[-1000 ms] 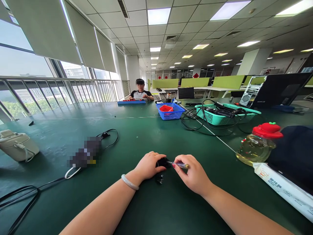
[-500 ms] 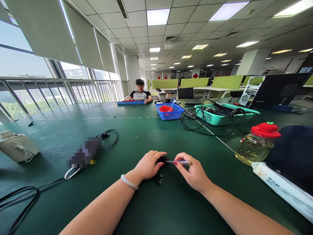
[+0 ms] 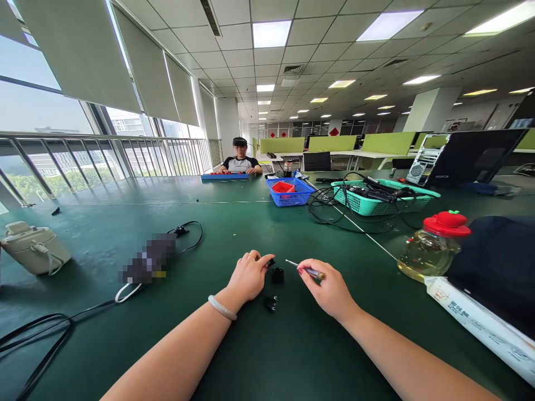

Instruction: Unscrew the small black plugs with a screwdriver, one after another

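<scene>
My left hand (image 3: 249,277) is closed, thumb and fingers pinching a small black piece (image 3: 271,262) that they partly cover. Just beside its fingertips, a small black block (image 3: 277,275) rests on the green tabletop (image 3: 234,362). Nearer to me lies a black part with metal prongs (image 3: 271,303). A screwdriver (image 3: 315,274) with a see-through handle is gripped in my right hand (image 3: 332,292). Its tip points left, raised above the table and apart from the black block.
To the left are a dark pixelated object (image 3: 151,259) with a cable and a beige container (image 3: 37,249). Rightward stand a red-lidded bottle (image 3: 434,248) and a long white package (image 3: 480,328). Blue (image 3: 291,198) and green (image 3: 363,207) baskets sit farther back. A person (image 3: 239,161) sits at the far end.
The screwdriver tip has come away from the black parts under my left hand. My left fingers have shifted slightly left and up with the small piece, leaving the black block uncovered.
</scene>
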Demonstrator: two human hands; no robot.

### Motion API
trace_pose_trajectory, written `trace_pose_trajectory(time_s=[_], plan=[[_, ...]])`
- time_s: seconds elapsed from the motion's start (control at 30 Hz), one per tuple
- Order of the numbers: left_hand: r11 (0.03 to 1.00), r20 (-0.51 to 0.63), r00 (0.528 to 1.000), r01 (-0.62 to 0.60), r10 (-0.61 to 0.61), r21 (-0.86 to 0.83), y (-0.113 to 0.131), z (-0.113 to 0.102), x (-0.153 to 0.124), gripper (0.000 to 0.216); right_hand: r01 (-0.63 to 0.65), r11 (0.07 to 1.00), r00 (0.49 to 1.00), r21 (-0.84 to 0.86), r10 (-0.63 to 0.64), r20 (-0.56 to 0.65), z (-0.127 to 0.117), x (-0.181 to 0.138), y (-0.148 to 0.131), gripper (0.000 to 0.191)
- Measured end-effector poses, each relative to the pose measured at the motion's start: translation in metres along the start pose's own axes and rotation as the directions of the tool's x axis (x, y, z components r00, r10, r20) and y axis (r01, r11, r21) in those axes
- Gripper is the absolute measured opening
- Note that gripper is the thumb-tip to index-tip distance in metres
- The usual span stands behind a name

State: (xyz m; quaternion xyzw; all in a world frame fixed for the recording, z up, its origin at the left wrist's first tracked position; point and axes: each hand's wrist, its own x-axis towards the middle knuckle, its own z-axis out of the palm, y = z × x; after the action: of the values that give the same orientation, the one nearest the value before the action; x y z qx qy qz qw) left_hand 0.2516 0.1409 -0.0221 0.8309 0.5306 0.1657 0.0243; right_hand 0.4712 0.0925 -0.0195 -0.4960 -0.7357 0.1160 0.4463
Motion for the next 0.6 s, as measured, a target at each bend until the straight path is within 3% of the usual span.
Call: trace_pose_trajectory(time_s=[0.2,0.37,0.6], plan=[[0.996,0.035,0.999,-0.023,0.020,0.086,0.007,-0.004,-0.007,0.040,0.005,1.000,0.992,-0.023,-0.002,0.125,0.001,0.000,-0.003,0.022],[0.997,-0.004,0.998,-0.057,0.057,-0.054,0.011,-0.004,-0.009,0.034,0.020,0.999,0.998,-0.041,-0.017,0.067,0.002,0.002,0.001,0.023],[0.936,0.090,0.962,-0.225,0.257,-0.270,0.018,-0.006,-0.020,0.045,-0.094,0.992,0.994,0.085,0.098,-0.050,-0.002,0.002,0.004,0.026]])
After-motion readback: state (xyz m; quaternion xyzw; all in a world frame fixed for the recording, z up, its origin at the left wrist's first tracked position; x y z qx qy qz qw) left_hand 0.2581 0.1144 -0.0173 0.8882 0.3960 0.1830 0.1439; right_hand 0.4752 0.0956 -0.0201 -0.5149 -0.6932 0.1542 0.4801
